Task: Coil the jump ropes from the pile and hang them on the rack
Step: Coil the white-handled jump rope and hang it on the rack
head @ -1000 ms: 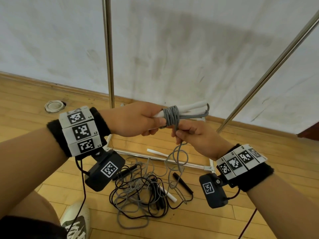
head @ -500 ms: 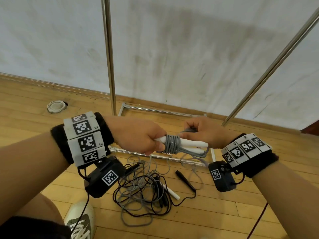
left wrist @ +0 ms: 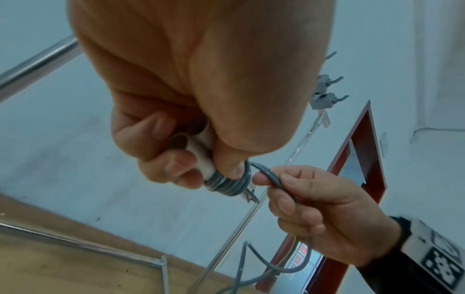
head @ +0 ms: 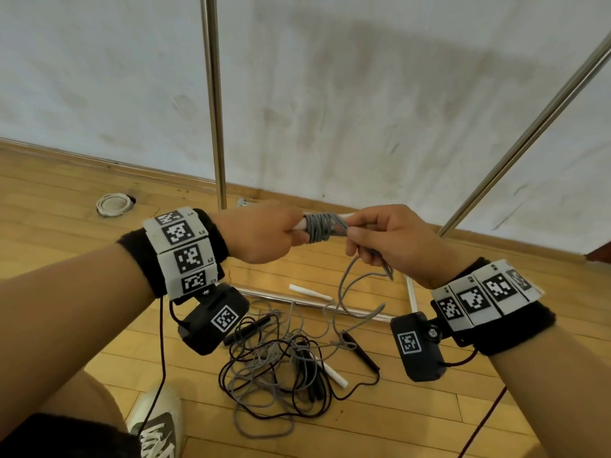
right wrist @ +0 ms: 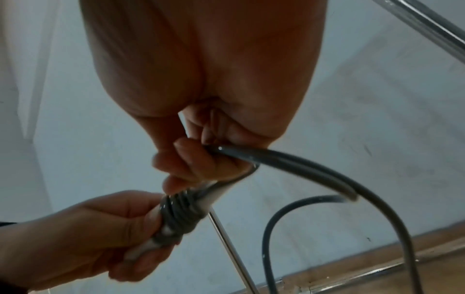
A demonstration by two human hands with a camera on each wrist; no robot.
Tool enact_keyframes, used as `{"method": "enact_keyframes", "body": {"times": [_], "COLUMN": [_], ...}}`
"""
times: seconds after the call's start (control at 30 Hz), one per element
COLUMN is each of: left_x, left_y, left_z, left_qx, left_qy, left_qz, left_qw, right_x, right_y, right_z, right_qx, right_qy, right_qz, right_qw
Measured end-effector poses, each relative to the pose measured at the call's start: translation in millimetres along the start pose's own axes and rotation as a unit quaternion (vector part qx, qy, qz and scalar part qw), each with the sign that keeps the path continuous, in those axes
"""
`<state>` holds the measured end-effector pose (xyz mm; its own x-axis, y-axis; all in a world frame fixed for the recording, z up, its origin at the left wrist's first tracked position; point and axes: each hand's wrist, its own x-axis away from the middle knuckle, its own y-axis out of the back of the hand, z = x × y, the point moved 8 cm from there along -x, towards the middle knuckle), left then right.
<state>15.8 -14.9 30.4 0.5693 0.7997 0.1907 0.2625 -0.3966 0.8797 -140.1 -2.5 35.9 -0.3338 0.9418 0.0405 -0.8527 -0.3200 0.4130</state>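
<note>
My left hand (head: 264,236) grips the white handles (left wrist: 201,151) of a grey jump rope, with several grey turns (head: 319,228) wound tight around them. My right hand (head: 380,239) pinches the loose doubled grey cord (right wrist: 289,161) just right of the wound turns (right wrist: 181,210). The free cord (head: 347,292) hangs from that hand down to the floor. Below lies the pile (head: 281,365) of tangled grey and black ropes with white and black handles. The rack's metal poles (head: 213,100) rise behind my hands.
The rack's base bars (head: 314,302) lie on the wooden floor under my hands; a slanted pole (head: 529,127) runs up at the right. A white ring (head: 112,203) sits on the floor at the left. My shoe (head: 158,424) is near the pile. Hooks (left wrist: 327,87) show on the rack.
My right hand has come round from behind the handles to their right side, carrying the cord for another turn. Both hands have risen slightly; the left keeps its grip.
</note>
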Motion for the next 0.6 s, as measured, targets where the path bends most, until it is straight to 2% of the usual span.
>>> {"method": "enact_keyframes", "body": {"times": [0.17, 0.27, 0.37, 0.5, 0.6], "left_x": [-2, 0, 5, 11, 18], "left_y": [15, 19, 19, 17, 12], "left_z": [1, -2, -4, -8, -18], "left_qx": [0.093, 0.135, 0.168, 0.199, 0.200], "left_qy": [0.006, 0.003, -0.009, -0.036, -0.073], "left_qz": [-0.067, -0.087, -0.067, -0.031, 0.010], "left_qw": [0.993, 0.987, 0.983, 0.979, 0.977], "right_x": [0, 0, 0, 0, 0], "right_y": [-3, -5, -6, -14, -14], "right_z": [-5, -11, -16, -18, -23], "right_qx": [-0.063, -0.062, -0.043, 0.010, 0.038], "right_qy": [0.006, 0.006, 0.012, 0.052, 0.060], "right_qz": [-0.051, -0.057, -0.046, 0.028, 0.043], "right_qw": [0.997, 0.996, 0.998, 0.998, 0.997]}}
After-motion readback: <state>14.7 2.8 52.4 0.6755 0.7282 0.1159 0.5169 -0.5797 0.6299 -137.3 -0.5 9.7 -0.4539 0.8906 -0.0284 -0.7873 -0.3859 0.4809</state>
